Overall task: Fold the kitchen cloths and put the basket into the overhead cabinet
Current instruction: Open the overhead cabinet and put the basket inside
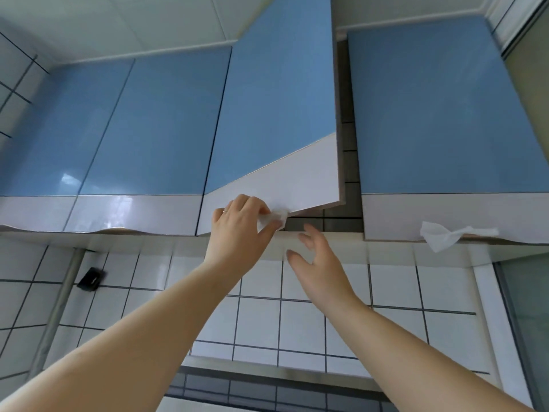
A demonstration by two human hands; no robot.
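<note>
My left hand [237, 221] is up at the bottom edge of the overhead cabinet door [276, 114], fingers curled and pinching a white tissue tab [274, 218] fixed at that edge; there's a ring on one finger. The door is ajar, swung out a little on its left hinge side, with a dark gap showing at its right. My right hand [318, 257] hovers just beside and below, fingers spread and relaxed, holding nothing and touching nothing that I can make out.

Step in hand, as I judge it: opening the cabinet so the basket can go in. The basket and the kitchen cloths are not in view, so I can't say where they sit or whether folding is done.

To do it well:
- Pull the tab outward along the door's swing, not downward; tissue will likely tear.
- Get the right-hand fingers behind the door's free edge as soon as the gap allows and take over from the tab.
- Open wide enough to clear a basket, head kept out of the swing path.

A second tissue tab [445, 234] hangs from the neighbouring door [430, 114] on the right, which is closed. Left doors also closed. White tiled wall [297, 322] below; a small black object [91, 279] on it, unclear what.

Writing: none readable, no brands or labels.
</note>
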